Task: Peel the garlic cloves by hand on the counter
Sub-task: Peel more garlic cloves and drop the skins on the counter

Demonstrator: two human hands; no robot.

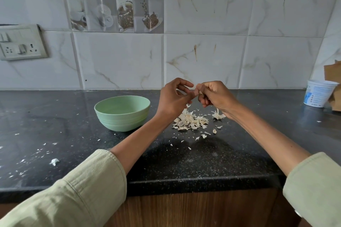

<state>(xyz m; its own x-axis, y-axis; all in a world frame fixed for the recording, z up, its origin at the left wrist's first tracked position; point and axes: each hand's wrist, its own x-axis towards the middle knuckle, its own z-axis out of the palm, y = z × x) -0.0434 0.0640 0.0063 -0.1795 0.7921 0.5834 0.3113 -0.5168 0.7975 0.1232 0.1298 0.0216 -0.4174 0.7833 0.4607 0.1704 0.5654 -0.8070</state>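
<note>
Both hands are raised together above the black counter [73, 134]. My right hand [215, 94] grips a small garlic clove [200, 92], mostly hidden inside the curled fingers. My left hand [173, 97] pinches at the clove's end with thumb and forefinger, its other fingers curled. Directly below the hands lies a heap of pale garlic skins [191, 120], and a larger papery piece [218, 115] sits just to the right of it. A pale green bowl [122, 114] stands to the left of the hands; its inside looks empty from this angle.
A white plastic tub [318, 93] and brown cardboard [334, 73] stand at the far right by the wall. A switch and socket plate [21, 42] is on the tiled wall at left. Small skin flakes [54, 161] dot the counter. The counter's front edge runs below my forearms.
</note>
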